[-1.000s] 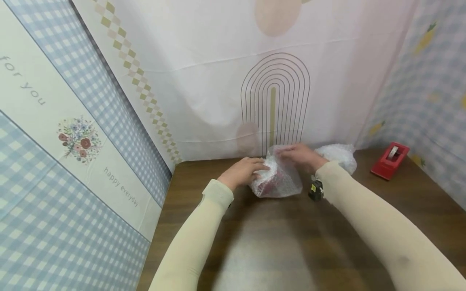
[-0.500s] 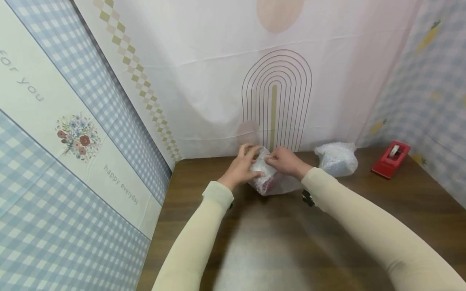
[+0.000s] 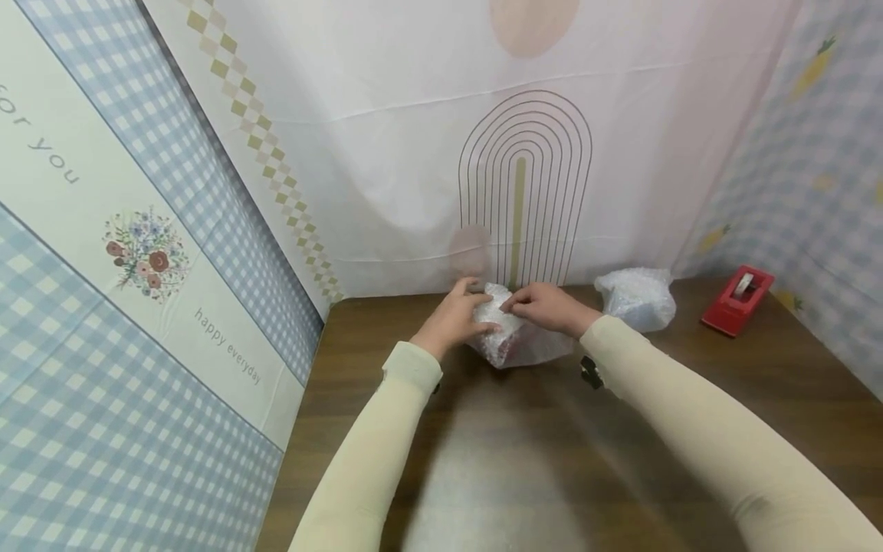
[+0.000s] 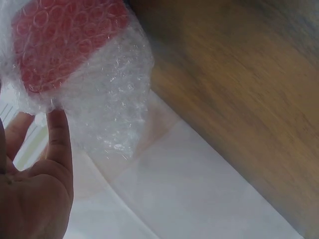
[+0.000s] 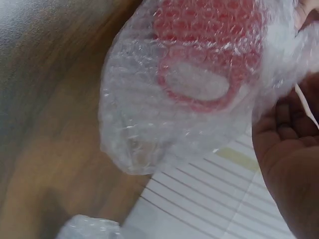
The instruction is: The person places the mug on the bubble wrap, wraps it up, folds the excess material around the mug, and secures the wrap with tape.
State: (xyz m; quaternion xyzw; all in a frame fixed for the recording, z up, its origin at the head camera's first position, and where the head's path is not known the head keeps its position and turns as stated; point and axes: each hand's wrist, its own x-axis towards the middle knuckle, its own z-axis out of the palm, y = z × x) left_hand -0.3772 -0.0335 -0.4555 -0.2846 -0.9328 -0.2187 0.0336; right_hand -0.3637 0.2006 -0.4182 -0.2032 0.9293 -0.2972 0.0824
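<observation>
A red mug point(image 5: 209, 25) with a looped handle shows through clear bubble wrap point(image 3: 498, 318) at the back middle of the table. My left hand point(image 3: 450, 320) holds the wrapped mug from its left side, thumb in front and fingers behind. In the left wrist view a finger point(image 4: 59, 137) of it touches the wrap's edge below the red body. From the right, my right hand point(image 3: 548, 307) pinches the bubble wrap on top with thumb and fingertips. A loose flap of wrap spreads to the right of the mug, under the right hand.
A second bubble-wrapped bundle point(image 3: 636, 300) sits at the back, right of my right hand. Farther right stands a red tape dispenser point(image 3: 738, 300). A white patterned cloth point(image 3: 393, 192) hangs just behind the wooden table point(image 3: 510, 460).
My right hand has come from the wrap's right side leftward onto its top, bringing the wrap over the mug. The left hand has spread and shifted slightly left. Little differs in the last half second.
</observation>
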